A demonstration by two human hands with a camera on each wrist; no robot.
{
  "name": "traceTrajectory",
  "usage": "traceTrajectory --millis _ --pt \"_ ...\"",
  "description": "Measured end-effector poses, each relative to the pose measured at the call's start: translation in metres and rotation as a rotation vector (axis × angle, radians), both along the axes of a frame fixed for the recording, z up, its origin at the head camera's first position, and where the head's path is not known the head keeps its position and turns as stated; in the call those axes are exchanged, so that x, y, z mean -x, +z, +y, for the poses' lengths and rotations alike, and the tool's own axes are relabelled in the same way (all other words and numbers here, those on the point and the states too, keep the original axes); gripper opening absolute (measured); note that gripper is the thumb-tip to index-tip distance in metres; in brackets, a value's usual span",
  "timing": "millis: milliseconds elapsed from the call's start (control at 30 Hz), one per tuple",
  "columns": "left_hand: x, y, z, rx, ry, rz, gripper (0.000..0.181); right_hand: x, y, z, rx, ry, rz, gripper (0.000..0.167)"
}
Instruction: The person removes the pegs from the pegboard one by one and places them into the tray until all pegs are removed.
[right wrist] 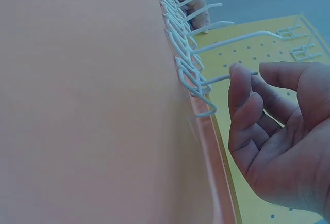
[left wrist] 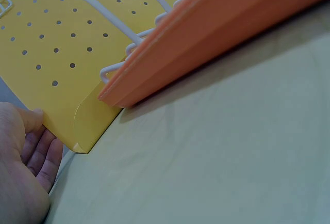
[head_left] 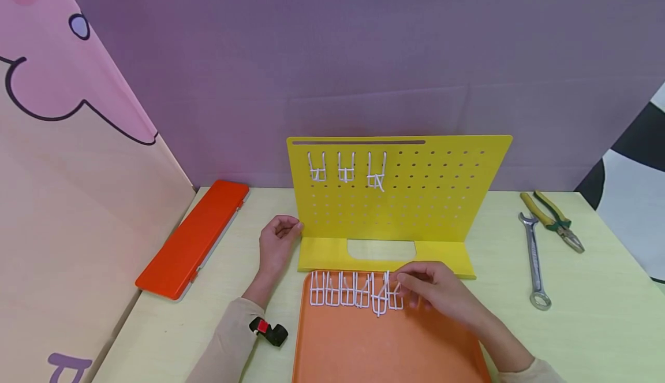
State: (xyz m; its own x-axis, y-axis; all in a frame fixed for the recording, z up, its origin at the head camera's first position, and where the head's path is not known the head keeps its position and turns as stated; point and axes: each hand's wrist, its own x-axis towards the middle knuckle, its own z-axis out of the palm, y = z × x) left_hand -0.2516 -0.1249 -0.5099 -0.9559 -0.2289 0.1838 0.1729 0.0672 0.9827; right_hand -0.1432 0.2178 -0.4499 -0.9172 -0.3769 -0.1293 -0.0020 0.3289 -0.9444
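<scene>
A yellow pegboard (head_left: 384,198) stands upright with three white wire hooks (head_left: 346,167) hung along its upper left. The left hand (head_left: 279,244) holds the board's left edge; in the left wrist view the thumb of that hand (left wrist: 23,162) lies on the edge, fingers behind. Several more white hooks (head_left: 347,290) line the far rim of an orange tray (head_left: 358,348). At the rightmost of these, the right hand (head_left: 441,290) has thumb and forefinger apart around a prong's tip; in the right wrist view a gap shows between this hand's (right wrist: 289,136) thumb and forefinger.
A red flat case (head_left: 194,238) lies on the table's left side. At the right are a wrench (head_left: 534,261) and pliers with green and yellow handles (head_left: 556,221). A purple cloth (head_left: 363,54) hangs behind the table. A black device with a red part is on the left wrist.
</scene>
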Motion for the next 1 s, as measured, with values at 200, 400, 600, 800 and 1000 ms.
traceTrajectory --millis 200,400,600,800,1000 --pt "0.0 0.0 -0.001 0.001 -0.007 0.003 0.01 0.0 0.008 0.005 -0.013 -0.026 0.02 0.028" --pt "-0.001 0.0 -0.001 0.006 -0.019 0.005 0.012 -0.001 0.017 0.008 -0.023 -0.079 0.086 0.023" --pt "-0.002 0.001 0.0 0.022 -0.004 0.003 0.011 0.0 0.03 0.004 -0.031 -0.123 0.178 0.019" --pt "-0.001 -0.001 -0.001 0.013 -0.004 -0.001 0.013 0.003 0.044 -0.005 -0.017 -0.157 0.247 0.017" --pt "0.0 -0.002 -0.002 -0.006 -0.013 0.013 0.014 0.007 0.057 -0.015 0.049 -0.197 0.286 0.019"
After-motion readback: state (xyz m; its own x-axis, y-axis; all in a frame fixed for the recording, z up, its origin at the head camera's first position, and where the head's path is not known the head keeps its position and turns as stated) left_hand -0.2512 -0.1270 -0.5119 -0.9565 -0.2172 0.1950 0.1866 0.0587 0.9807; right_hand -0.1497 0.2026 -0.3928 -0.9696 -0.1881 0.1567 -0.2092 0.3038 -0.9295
